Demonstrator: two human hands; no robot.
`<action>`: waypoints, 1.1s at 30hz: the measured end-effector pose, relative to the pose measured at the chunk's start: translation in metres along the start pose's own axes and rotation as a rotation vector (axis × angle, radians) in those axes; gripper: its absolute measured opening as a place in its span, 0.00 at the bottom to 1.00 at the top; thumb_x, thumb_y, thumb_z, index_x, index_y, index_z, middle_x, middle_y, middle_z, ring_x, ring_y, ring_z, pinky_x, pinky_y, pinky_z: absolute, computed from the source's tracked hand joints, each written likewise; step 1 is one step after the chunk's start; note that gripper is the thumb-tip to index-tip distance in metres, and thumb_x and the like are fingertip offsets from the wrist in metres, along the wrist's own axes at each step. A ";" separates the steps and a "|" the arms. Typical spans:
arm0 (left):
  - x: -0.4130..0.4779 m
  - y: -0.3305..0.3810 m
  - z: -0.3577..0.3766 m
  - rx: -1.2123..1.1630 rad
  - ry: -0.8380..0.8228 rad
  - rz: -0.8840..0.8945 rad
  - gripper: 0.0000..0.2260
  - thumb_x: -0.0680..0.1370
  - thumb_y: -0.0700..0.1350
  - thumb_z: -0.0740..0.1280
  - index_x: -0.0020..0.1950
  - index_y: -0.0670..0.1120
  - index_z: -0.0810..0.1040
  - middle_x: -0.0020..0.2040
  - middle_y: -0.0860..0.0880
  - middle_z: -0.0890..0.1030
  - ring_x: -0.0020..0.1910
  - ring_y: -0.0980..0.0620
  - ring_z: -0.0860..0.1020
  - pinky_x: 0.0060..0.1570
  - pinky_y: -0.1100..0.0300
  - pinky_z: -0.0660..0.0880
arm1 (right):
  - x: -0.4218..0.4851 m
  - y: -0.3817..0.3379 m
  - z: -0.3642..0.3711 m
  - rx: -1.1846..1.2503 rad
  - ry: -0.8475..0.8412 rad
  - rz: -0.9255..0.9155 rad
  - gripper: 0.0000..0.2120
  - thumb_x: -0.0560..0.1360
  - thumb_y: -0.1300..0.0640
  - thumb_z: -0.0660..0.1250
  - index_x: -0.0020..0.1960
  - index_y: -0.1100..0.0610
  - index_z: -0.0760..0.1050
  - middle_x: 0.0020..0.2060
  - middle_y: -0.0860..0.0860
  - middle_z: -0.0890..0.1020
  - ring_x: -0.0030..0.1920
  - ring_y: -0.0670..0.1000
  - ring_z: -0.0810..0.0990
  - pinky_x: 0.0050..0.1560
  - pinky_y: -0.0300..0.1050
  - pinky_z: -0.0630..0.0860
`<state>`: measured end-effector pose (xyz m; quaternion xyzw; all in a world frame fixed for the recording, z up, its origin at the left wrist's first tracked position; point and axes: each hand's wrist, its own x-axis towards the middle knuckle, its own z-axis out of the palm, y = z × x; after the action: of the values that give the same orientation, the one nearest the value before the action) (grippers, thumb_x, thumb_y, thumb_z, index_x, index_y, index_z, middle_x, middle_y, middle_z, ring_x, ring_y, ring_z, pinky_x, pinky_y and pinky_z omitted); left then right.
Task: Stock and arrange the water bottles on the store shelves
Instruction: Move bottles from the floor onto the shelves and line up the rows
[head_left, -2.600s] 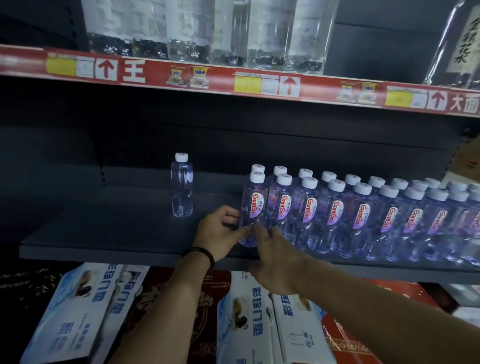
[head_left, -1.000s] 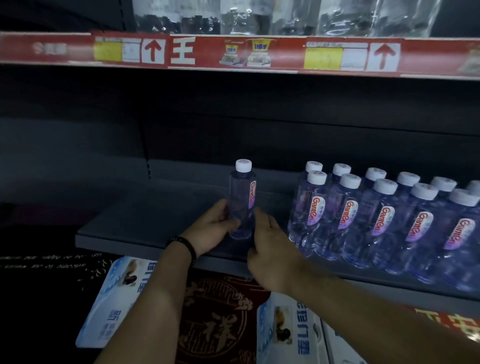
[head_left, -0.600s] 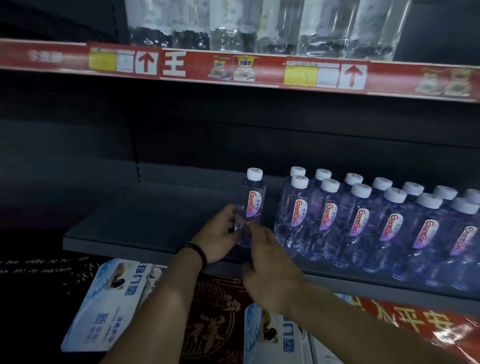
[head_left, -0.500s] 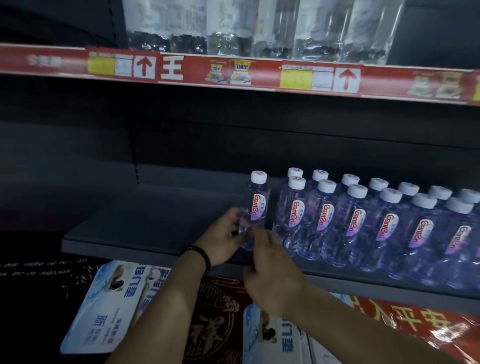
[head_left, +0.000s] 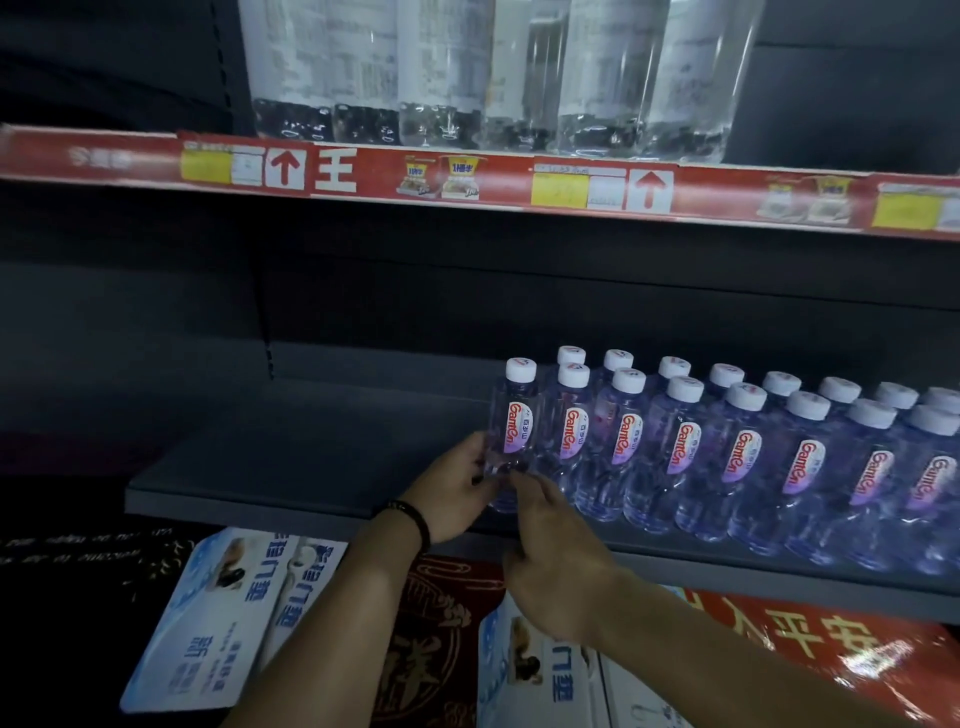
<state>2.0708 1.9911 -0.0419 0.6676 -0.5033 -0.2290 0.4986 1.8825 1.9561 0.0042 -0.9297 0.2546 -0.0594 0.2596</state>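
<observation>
– So, where is the leftmost bottle (head_left: 511, 436) right now?
– Upright on the grey shelf (head_left: 291, 467), near its front edge, at the left end of the row of bottles (head_left: 727, 452). It touches, or very nearly touches, its neighbour, and its red label faces out like the others.
– And the hands?
– Both are on it, low down. The left hand (head_left: 457, 493), with a dark wristband (head_left: 415, 522), curls its fingers round the lower left side. The right hand (head_left: 550, 561) pinches the base from the front with its fingertips.
– What's to the left of it?
– Bare shelf.
– Above and below?
– Large clear bottles (head_left: 467, 67) stand on the upper shelf behind a red price strip (head_left: 467, 176). Below, blue-and-white boxes (head_left: 234, 613) lean beside a red package (head_left: 831, 649).
</observation>
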 end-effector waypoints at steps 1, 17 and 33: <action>0.000 0.000 0.001 -0.012 -0.001 -0.008 0.20 0.83 0.44 0.69 0.74 0.56 0.72 0.64 0.56 0.83 0.64 0.58 0.82 0.68 0.48 0.77 | -0.002 0.001 -0.003 0.000 -0.006 -0.004 0.40 0.81 0.63 0.63 0.86 0.51 0.47 0.82 0.46 0.52 0.82 0.50 0.57 0.80 0.39 0.58; -0.089 0.249 -0.012 0.432 0.284 0.356 0.08 0.82 0.53 0.68 0.45 0.55 0.82 0.40 0.58 0.83 0.41 0.57 0.83 0.40 0.61 0.79 | -0.087 -0.027 -0.174 -0.003 0.426 -0.223 0.14 0.77 0.57 0.69 0.62 0.46 0.77 0.55 0.42 0.79 0.55 0.42 0.78 0.53 0.32 0.72; 0.060 0.340 -0.007 0.101 0.590 0.642 0.19 0.86 0.52 0.55 0.39 0.49 0.74 0.29 0.45 0.74 0.26 0.43 0.72 0.25 0.43 0.72 | -0.009 -0.079 -0.334 0.386 0.747 -0.068 0.23 0.75 0.54 0.74 0.66 0.54 0.70 0.57 0.51 0.81 0.53 0.51 0.82 0.47 0.42 0.79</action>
<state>1.9487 1.9412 0.2773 0.5378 -0.5317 0.1629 0.6337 1.8285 1.8680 0.3318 -0.7864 0.2847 -0.4476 0.3166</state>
